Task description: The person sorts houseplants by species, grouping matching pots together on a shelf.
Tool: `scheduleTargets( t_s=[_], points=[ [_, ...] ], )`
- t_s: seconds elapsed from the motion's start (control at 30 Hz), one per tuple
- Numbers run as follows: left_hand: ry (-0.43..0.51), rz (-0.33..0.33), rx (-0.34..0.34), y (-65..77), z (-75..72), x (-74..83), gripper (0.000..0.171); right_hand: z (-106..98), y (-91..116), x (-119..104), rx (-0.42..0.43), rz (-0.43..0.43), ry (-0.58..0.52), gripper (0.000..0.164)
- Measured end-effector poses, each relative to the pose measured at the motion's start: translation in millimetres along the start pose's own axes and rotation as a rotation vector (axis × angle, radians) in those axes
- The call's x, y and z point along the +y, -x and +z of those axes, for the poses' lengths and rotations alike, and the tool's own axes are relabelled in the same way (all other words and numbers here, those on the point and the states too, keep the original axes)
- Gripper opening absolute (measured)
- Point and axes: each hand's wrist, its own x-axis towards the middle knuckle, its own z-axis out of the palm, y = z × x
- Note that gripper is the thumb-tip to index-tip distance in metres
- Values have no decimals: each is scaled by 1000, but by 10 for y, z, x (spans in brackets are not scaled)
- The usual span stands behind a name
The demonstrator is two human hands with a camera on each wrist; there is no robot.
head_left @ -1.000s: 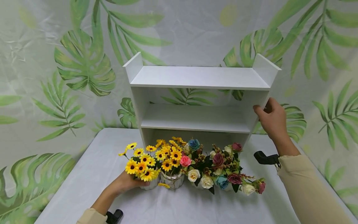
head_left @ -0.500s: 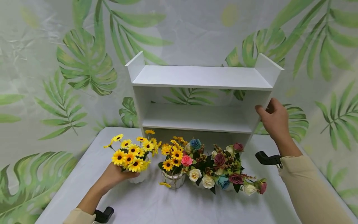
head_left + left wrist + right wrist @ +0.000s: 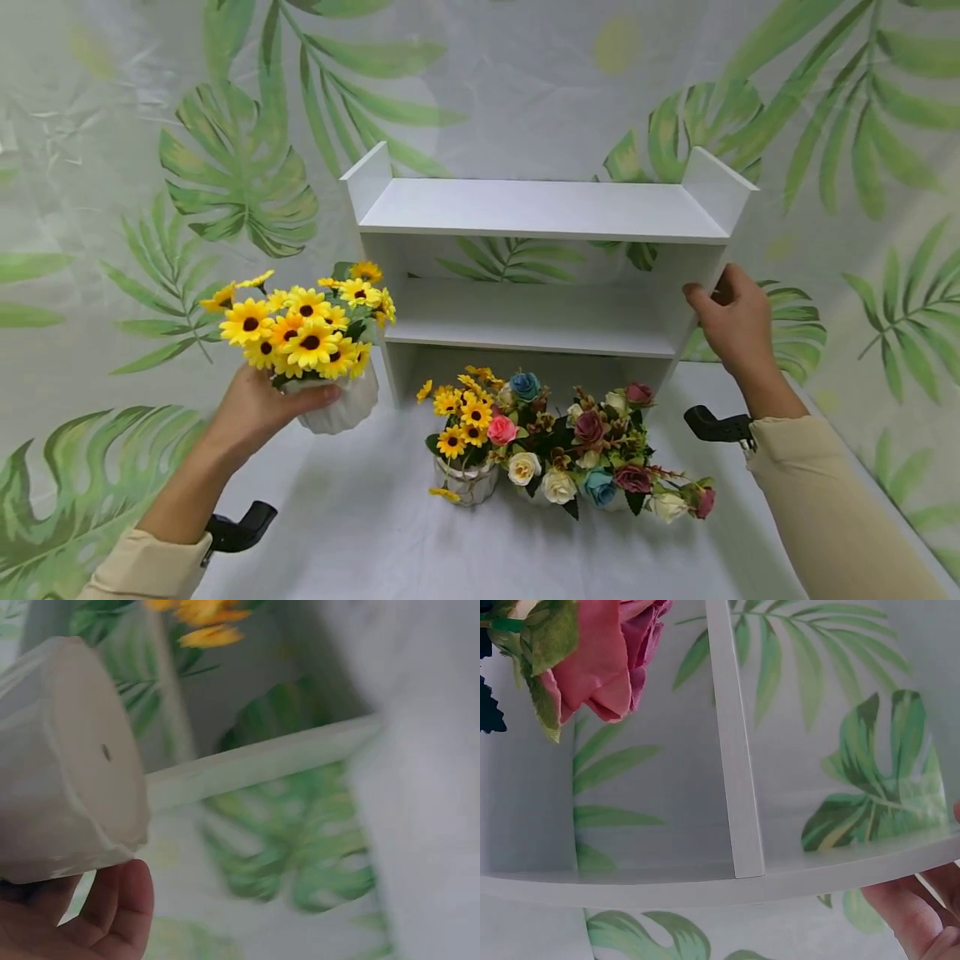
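My left hand (image 3: pixel 255 408) grips a white flowerpot (image 3: pixel 347 402) of yellow artificial sunflowers (image 3: pixel 300 325), raised above the table left of the shelf. In the left wrist view the fingers (image 3: pixel 127 907) curl against the side of the pot (image 3: pixel 97 750), and its base with a small hole shows. On the other side, my right hand (image 3: pixel 735 321) holds the right side panel of the white shelf unit (image 3: pixel 536 314), thumb inside and the other fingers outside. The right wrist view shows those fingers (image 3: pixel 911 911) at the panel edge (image 3: pixel 652 892).
In front of the shelf stand a second pot of yellow sunflowers (image 3: pixel 467 483) and mixed artificial roses (image 3: pixel 588 429), whose pots are mostly hidden. All rest on a white-covered table (image 3: pixel 360 533). A leaf-printed cloth (image 3: pixel 510 83) hangs behind.
My left hand has lifted the sunflower pot off the table, taking it leftward and up away from the other flowers. My right hand has stayed on the shelf's side panel.
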Motion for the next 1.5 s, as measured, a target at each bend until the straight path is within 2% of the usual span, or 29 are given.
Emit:
scheduleTargets(
  t_s=[0.1,0.2,0.3,0.37,0.47,0.7,0.83,0.97,1.17,1.3,1.5],
  points=[
    [-94,-25,6,-99,-159,218,74,10,-2,-3,-2,-2,5,57],
    [-100,11,26,-197,-260,391,76,16,-7,-1,0,-1,8,56],
    [-112,47,77,-262,-329,519,75,22,-8,-4,3,0,8,57],
    [-108,32,101,-304,-369,604,75,21,-6,-6,6,-2,4,57],
    [-77,-15,127,-382,-424,756,74,13,-5,-1,8,-2,-6,58],
    [19,7,168,-654,-522,1178,69,-5,-24,9,15,22,4,59],
    [60,-10,187,-835,-568,1426,69,1,-30,-8,10,24,12,60],
    [84,4,179,-1020,-560,1632,72,19,-17,-19,16,23,14,59],
    [107,-6,172,-1288,-462,1804,77,51,-14,9,25,20,20,57],
    [116,-18,163,-1448,-358,1860,78,66,-9,30,33,22,24,56],
    [146,-29,135,-1645,-169,1842,79,75,-2,33,47,22,30,57]
  ],
)
